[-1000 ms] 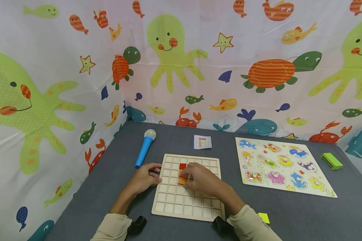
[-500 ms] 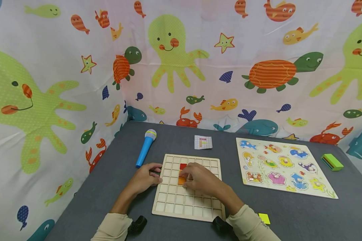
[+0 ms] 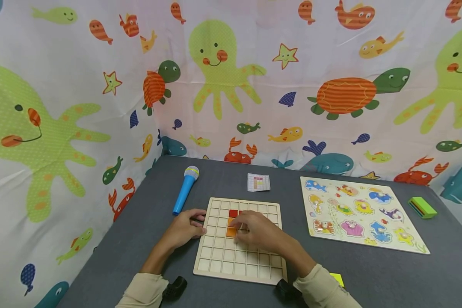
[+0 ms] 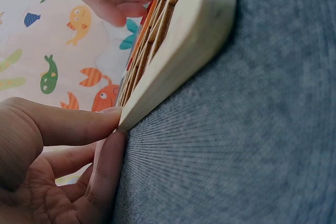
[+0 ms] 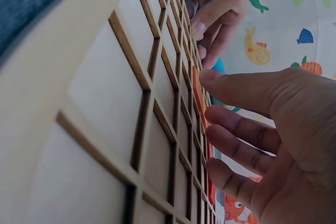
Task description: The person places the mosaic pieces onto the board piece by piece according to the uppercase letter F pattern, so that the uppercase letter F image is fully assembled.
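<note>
A wooden grid board [image 3: 227, 267] lies flat on the grey table. My left hand [image 3: 185, 226] pinches its left edge between thumb and fingers, as the left wrist view shows at the pale wooden rim [image 4: 184, 45]. Red tiles [image 3: 233, 213] sit in an upper row of cells, with orange tiles [image 3: 231, 232] below them. Over these tiles is my right hand [image 3: 259, 231], hiding part of them. In the right wrist view its fingers [image 5: 244, 129] are loosely bent and apart, with nothing between them; the thumb tip lies close to or on an orange tile [image 5: 198, 90].
Behind the board lies a small patterned grid card [image 3: 259, 182]. A blue toy microphone [image 3: 185, 190] is at the left. An animal peg puzzle [image 3: 363, 244] and a green eraser-like block [image 3: 422, 207] are at the right. A yellow piece [image 3: 336, 279] lies by the right sleeve.
My right hand has eased slightly to the right, and its fingers have loosened, baring more of the lower orange tile. The left hand stays at the board's edge.
</note>
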{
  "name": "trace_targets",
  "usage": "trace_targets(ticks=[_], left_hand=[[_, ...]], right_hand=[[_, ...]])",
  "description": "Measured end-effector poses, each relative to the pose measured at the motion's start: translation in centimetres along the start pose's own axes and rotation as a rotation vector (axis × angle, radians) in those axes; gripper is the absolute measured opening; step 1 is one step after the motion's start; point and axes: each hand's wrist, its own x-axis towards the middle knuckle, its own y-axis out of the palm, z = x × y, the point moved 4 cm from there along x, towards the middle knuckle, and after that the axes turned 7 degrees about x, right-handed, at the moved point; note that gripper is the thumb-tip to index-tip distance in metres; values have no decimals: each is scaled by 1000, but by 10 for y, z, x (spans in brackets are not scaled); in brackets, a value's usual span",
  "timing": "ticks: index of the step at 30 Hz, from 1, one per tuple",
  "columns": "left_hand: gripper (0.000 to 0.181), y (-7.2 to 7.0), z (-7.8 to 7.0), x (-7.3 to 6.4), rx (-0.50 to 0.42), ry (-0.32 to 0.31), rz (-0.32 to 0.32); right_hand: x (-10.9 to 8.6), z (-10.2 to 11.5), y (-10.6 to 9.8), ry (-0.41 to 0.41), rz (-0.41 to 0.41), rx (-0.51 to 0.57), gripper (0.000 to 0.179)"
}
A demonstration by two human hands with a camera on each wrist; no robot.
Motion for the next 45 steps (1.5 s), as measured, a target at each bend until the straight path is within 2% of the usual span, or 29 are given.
trace_targets(ticks=[6, 11, 18, 27, 34, 39, 45], left_hand=[[57, 1, 0, -1, -4, -1, -6], [57, 0, 0, -1, -2, 4, -12], [58, 0, 0, -1, -6, 13, -11], [56, 2, 1, -1, 4, -4, -16], [56, 2, 2, -1, 5, -12, -16], [56, 2, 2, 0, 6, -13, -18], [55, 2, 1, -1, 12, -11, -19]], right_hand=[[-11, 2, -6, -7, -4, 17, 26], [-24, 1, -12, -6, -19, -19, 27], [-44, -5, -21, 29, -33, -7, 28], [-74, -11, -36, 27, -65, 21, 29], [-94, -19, -46, 77, -81, -3, 29], [-107, -27, -51, 74, -85, -19, 31], [-120, -36, -56, 132, -81, 17, 34]])
